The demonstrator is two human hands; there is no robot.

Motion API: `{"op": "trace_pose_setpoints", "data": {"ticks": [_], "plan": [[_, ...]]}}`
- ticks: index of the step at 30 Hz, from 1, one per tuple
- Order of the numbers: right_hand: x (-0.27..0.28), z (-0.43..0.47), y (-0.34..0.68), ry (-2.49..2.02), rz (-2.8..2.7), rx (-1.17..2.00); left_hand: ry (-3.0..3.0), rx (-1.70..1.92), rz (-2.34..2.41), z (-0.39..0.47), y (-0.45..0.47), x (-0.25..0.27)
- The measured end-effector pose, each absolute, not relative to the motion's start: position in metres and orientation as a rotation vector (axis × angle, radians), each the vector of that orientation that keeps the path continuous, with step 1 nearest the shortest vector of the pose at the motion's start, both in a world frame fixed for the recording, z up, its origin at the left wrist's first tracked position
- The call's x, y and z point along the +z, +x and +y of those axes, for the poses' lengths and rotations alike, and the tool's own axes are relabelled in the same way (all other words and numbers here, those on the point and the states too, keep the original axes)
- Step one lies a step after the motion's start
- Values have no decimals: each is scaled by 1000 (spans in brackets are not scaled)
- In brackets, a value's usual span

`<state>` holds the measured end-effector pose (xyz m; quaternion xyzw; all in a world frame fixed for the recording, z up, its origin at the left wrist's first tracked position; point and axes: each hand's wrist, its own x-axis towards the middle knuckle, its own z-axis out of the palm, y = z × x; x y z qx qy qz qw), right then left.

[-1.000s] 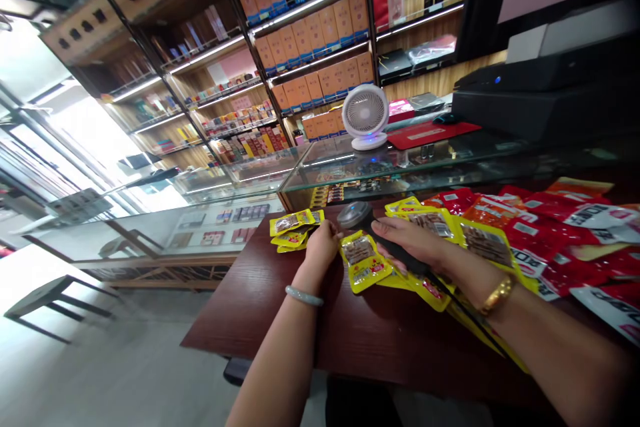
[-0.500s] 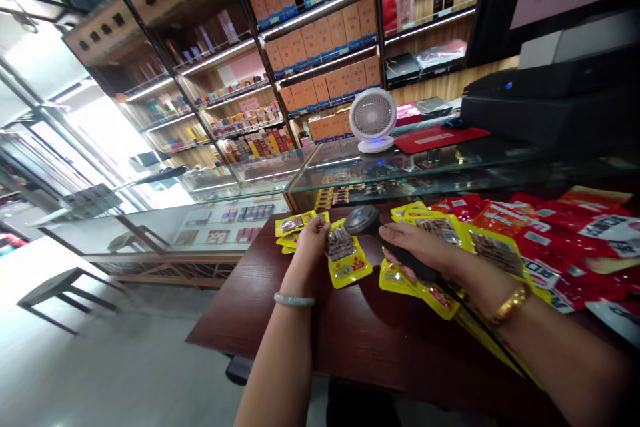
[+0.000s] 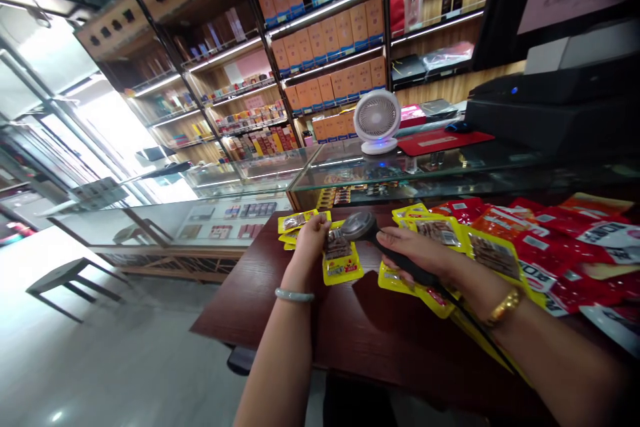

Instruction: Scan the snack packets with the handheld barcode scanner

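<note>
My left hand [image 3: 311, 242] pinches the upper left edge of a yellow snack packet [image 3: 342, 269] with a clear window showing brown contents. In my right hand [image 3: 417, 253] is a black handheld barcode scanner [image 3: 361, 227], my fingers wrapped round its handle. The scanner's head hangs over the top of that packet and hides part of it. Beyond my left hand lies a small stack of similar yellow packets [image 3: 295, 221]. Under and beside my right hand more yellow packets [image 3: 440, 232] overlap in a pile.
Red snack bags [image 3: 545, 240] are heaped at the right of the dark wooden table [image 3: 350, 340]. Behind it stands a glass display counter [image 3: 330, 177] bearing a white fan [image 3: 377, 121] and a red mat [image 3: 445, 141]. A stool [image 3: 75, 273] stands on the floor at left.
The held packet has swung slightly, its lower end moving left. The scanner head has shifted a little relative to the packet and covers its top. Both hands keep their grip; the view shifted slightly.
</note>
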<state>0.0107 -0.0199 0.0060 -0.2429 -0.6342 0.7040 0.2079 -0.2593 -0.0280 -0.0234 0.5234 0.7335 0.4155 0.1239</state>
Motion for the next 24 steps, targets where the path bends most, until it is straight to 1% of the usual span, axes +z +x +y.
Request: {"op": "trace_pose_setpoints", "data": {"ticks": [4, 9, 14, 19, 22, 24], "plan": [[11, -23, 11, -649, -1762, 2000, 1598, 1140, 2175, -36, -260, -14], [26, -29, 16, -585, -1748, 1996, 1582, 868, 2321, -64, -285, -1], [37, -39, 41, -616, -1718, 1933, 1524, 650, 2543, -92, -325, -5], [24, -61, 86, -703, -1641, 1867, 1417, 519, 2667, -108, -332, -7], [8, -76, 114, -883, -1540, 1847, 1480, 485, 2889, -113, -318, 2], [-1, -86, 128, -932, -1455, 1856, 1576, 523, 3030, -112, -298, 9]]}}
